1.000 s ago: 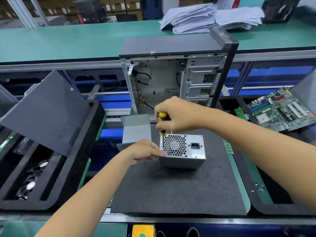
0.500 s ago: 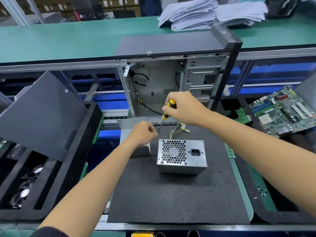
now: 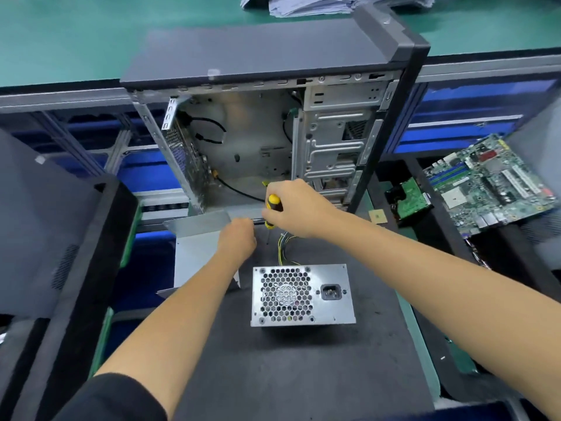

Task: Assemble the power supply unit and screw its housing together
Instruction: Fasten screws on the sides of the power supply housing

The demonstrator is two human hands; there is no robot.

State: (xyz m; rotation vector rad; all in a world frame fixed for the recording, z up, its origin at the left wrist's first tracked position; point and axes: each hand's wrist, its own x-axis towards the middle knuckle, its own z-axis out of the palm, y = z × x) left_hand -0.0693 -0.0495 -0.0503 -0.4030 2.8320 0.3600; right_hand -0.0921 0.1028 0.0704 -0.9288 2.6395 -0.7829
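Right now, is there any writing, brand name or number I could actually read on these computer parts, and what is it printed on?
None can be read.
Sticker inside the open computer case: print too small and blurred.
Motherboard on the right: markings too small to make out.
Power supply unit on the mat: no label on the fan-grille face that shows.
Paper stack on the green bench: no legible text.
Screwdriver handle: no visible lettering.

Left hand's (image 3: 238,238) fingertips hidden, curled under.
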